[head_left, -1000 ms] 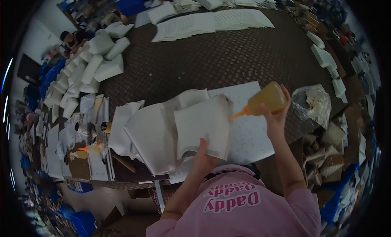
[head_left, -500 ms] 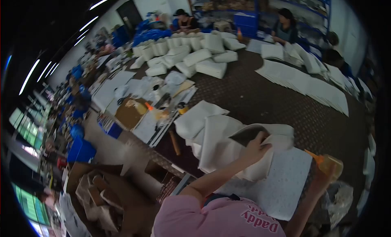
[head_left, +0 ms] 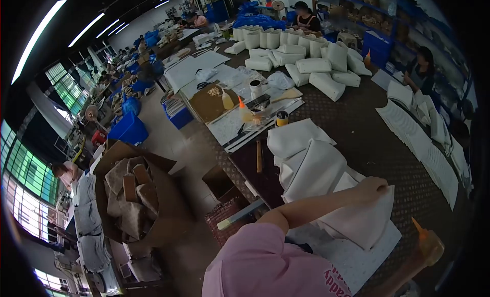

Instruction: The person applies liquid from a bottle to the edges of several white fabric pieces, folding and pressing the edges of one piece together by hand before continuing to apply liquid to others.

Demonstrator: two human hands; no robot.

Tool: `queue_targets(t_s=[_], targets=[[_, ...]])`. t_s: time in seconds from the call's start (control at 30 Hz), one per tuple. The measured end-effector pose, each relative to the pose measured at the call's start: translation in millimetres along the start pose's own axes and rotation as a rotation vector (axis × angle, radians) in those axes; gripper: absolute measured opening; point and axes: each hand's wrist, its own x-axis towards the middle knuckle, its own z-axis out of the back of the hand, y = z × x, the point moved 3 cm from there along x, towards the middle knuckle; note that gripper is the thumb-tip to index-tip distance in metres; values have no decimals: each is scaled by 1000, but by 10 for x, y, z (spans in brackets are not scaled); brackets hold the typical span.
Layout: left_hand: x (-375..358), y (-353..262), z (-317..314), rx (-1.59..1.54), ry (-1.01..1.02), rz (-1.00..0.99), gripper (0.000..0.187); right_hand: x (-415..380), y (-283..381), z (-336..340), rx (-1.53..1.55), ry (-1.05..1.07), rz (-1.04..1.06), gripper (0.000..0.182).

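Note:
My left arm reaches across a pile of white, leather-like pieces. My left hand (head_left: 375, 186) is closed at the right edge of the nearest white piece (head_left: 357, 221), seemingly gripping it; the fingertips are mostly hidden. More folded white pieces (head_left: 314, 169) lie heaped just beyond my forearm. Beneath them is a pale board (head_left: 377, 258). At the lower right, my right hand (head_left: 419, 260) holds a translucent glue bottle (head_left: 433, 247), its orange nozzle tilted up and to the left. That hand is apart from the white pieces and only partly visible.
A hammer (head_left: 259, 156), a yellow-and-black jar (head_left: 282, 118) and another orange-tipped bottle (head_left: 245, 112) are to the left. White rolled pieces (head_left: 311, 66) stand behind, with overlapping white sheets (head_left: 418, 149) at right. A cardboard box (head_left: 173, 205) stands on the floor. Other people sit farther off.
The view has swung left. My left hand has moved rightward along the white piece, which was held up with its grey inner side showing and now lies lower. The glue bottle stays in my right hand.

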Motion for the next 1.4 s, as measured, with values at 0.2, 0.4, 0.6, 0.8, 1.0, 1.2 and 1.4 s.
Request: queue_targets(t_s=[0.2,0.4,0.6,0.8,1.0,1.2,1.4], targets=[[-48,-286,122,-25,-25,-81,21,60,-74,-101,7,82,-7,54],[-29,-142,85,4,31,-99,22,-202,-42,-60,62,96,46,52],[-104,-212,48,25,164,-18,19,-252,16,-421,-147,-18,114,66],[-146,-361,15,59,207,-48,21,-174,35,-489,-305,45,209,85],[-157,-316,-76,-41,187,-160,17,-175,50,-546,-417,82,266,89],[-138,-308,-95,-22,212,-169,17,-172,83,-551,-442,85,315,90],[-118,-293,-93,-10,188,-185,17,-175,66,-618,-519,113,337,89]])
